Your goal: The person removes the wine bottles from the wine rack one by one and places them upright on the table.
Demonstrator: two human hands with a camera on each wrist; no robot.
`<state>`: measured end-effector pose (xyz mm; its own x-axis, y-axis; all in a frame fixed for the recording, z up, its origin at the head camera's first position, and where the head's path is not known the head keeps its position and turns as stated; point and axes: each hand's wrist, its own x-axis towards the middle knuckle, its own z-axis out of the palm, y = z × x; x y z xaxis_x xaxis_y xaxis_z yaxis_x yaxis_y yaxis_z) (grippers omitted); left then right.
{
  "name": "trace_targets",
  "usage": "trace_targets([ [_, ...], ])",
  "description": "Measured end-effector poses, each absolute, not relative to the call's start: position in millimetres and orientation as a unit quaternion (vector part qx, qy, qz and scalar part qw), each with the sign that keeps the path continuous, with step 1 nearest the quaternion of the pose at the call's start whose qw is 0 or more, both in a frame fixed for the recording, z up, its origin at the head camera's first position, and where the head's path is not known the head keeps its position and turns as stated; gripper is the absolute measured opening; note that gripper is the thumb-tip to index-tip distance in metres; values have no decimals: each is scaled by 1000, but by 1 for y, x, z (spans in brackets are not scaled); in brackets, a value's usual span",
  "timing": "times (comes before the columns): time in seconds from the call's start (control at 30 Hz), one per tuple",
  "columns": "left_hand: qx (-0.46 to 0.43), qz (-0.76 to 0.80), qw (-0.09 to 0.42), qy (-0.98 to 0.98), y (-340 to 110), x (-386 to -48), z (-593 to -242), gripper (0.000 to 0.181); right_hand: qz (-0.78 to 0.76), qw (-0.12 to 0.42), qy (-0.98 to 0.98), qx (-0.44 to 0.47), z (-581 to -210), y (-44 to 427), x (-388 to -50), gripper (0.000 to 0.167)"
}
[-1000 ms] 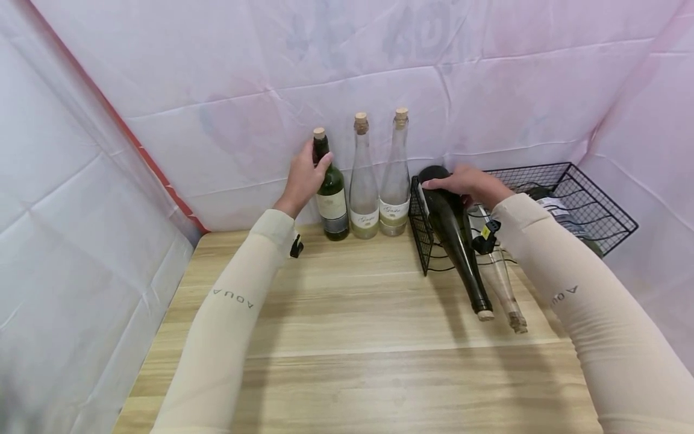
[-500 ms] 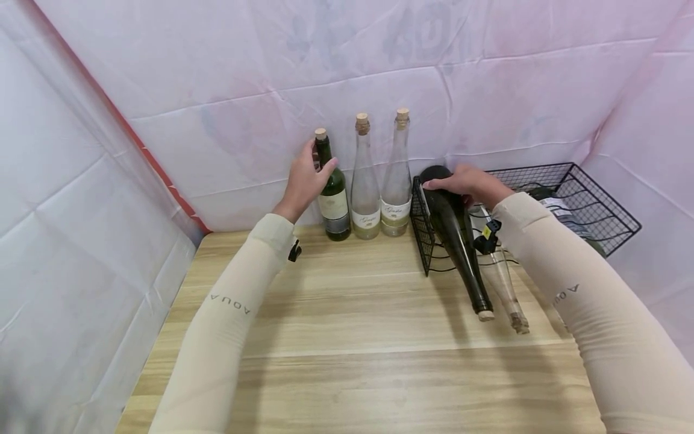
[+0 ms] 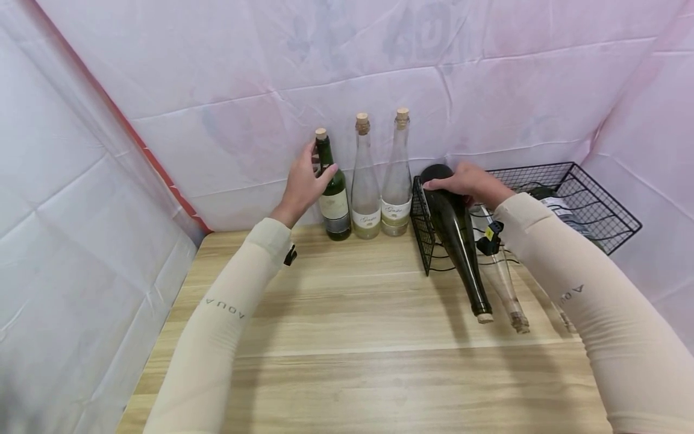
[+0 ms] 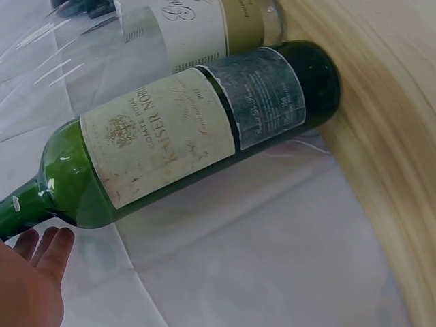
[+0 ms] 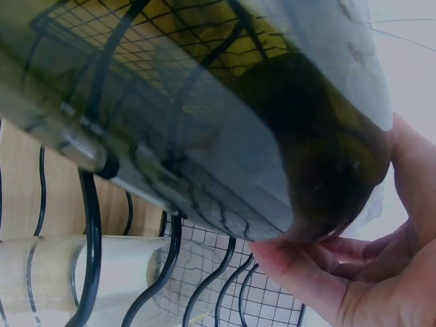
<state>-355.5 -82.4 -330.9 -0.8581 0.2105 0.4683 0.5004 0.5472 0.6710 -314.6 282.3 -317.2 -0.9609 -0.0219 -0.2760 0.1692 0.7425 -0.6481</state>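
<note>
Dark-green bottle slants, its base held within the right fingers.

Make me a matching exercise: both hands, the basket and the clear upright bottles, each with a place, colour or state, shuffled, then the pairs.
1. Left hand
2. Right hand
3. Wire basket
4. Two clear bottles

A. Upright, right of the green bottle
B. Gripping the base end of the dark bottle
C. Black mesh
D. At the green bottle's neck

Pairs: 1-D, 2-B, 3-C, 4-A.
</note>
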Motion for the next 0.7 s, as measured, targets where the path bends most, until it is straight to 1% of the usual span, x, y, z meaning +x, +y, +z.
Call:
trace_targets([
  [0.23, -217, -427, 168, -862, -87, -353, -334, 71, -351, 126, 927, 37, -315, 281, -313, 89],
  [0.5, -222, -422, 173, -862, -92, -353, -341, 70, -357, 112, 927, 30, -315, 282, -313, 91],
  [0.7, -235, -410, 180, -863, -94, -350, -347, 67, -337, 97, 936, 29, -315, 283, -312, 89],
])
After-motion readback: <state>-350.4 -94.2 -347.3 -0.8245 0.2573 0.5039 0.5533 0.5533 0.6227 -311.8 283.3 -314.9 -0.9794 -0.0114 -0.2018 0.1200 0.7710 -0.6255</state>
